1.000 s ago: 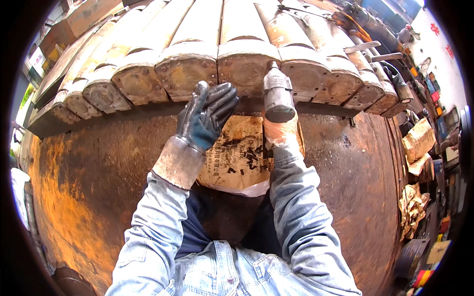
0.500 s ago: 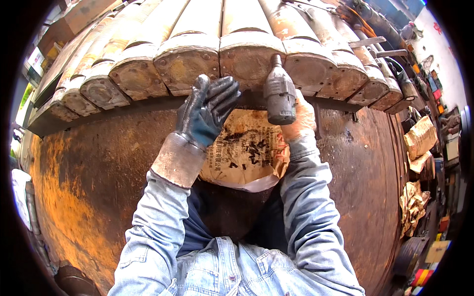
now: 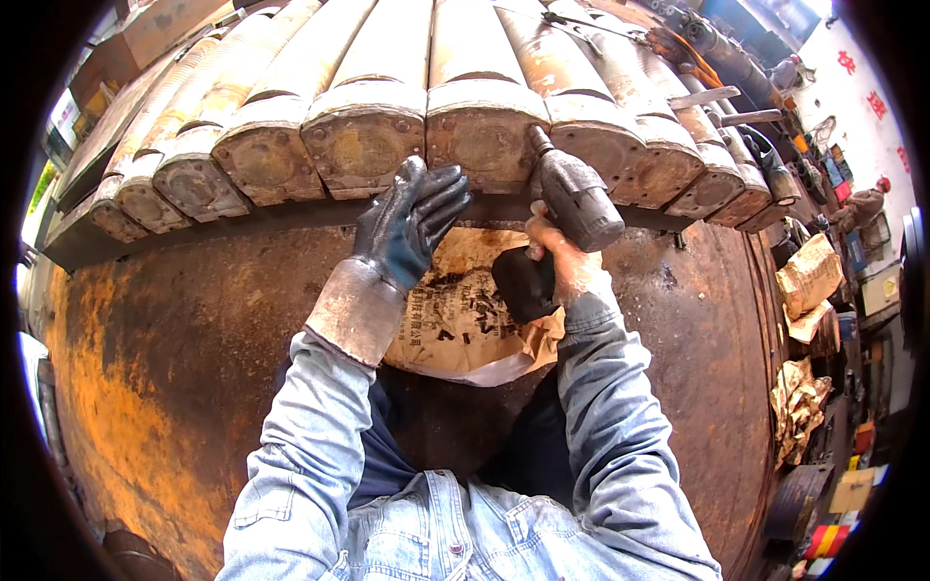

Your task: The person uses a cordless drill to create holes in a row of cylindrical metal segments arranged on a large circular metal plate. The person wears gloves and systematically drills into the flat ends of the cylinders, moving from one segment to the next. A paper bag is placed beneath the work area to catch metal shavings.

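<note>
My left hand [image 3: 412, 218], in a dark blue coated glove with a pale cuff, is held up with its fingers stretched out and nothing in it. It is just below the row's middle blocks. My bare right hand [image 3: 567, 254] is wrapped round the grip of a dark cordless impact wrench [image 3: 578, 198]. The wrench tilts, its nose pointing up and left to the lower right corner of a rusty block end [image 3: 484, 140] with bolt heads at its corners. I cannot tell whether the nose touches a bolt. The black battery [image 3: 524, 285] hangs beside the wrist.
Long metal cylinders [image 3: 378, 44] with block ends lie side by side on a dark beam [image 3: 320, 210]. A stained paper sack [image 3: 455, 324] is between my knees on the rusty plate [image 3: 165, 387]. Crumpled brown paper [image 3: 799, 407] lies right; a person [image 3: 862, 205] is farther back.
My right hand has turned the wrench from nearly upright to a slant, its body swinging right and the battery coming into view at left. The left hand has barely moved.
</note>
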Motion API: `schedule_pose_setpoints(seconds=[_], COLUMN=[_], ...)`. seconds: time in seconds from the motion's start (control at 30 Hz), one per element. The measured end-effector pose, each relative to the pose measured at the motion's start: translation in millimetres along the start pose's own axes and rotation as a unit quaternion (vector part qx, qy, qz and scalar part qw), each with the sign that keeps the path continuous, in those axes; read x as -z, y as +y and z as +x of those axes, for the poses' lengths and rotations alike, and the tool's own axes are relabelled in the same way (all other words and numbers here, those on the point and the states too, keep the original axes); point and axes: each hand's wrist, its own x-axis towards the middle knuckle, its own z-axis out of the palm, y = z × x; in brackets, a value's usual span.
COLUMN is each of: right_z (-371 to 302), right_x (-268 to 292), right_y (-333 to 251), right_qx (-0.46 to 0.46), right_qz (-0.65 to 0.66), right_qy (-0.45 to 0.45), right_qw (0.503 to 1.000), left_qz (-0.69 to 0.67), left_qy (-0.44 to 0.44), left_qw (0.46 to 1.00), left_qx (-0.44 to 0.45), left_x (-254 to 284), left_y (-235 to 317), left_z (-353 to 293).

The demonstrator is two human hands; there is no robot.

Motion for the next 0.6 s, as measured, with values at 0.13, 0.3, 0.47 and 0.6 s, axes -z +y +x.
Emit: schedule_pose_setpoints(seconds=[0.13, 0.3, 0.47, 0.6], right_z=[12.1, 36.4, 21.6, -8.2], right_x=[13.8, 20.8, 36.6, 11.8], right_y=[22.4, 60.1, 55.4, 8.9], right_qx=[0.029, 0.105, 0.088, 0.011], right_qz=[-0.142, -0.375, -0.230, -0.089], right_qy=[0.034, 0.079, 0.058, 0.027], right_qw=[0.989, 0.918, 0.967, 0.996], left_qz=[0.001, 0.029, 0.029, 0.045], left_qy=[-0.017, -0.006, -0.007, 0.000], left_qw=[1.000, 0.999, 0.999, 0.998], left_qx=[0.011, 0.037, 0.021, 0.049], left_x=[-14.0, -17.9, -16.8, -28.7], left_y=[-6.3, -12.1, -16.6, -21.2], left_z=[3.1, 2.4, 9.6, 15.3])
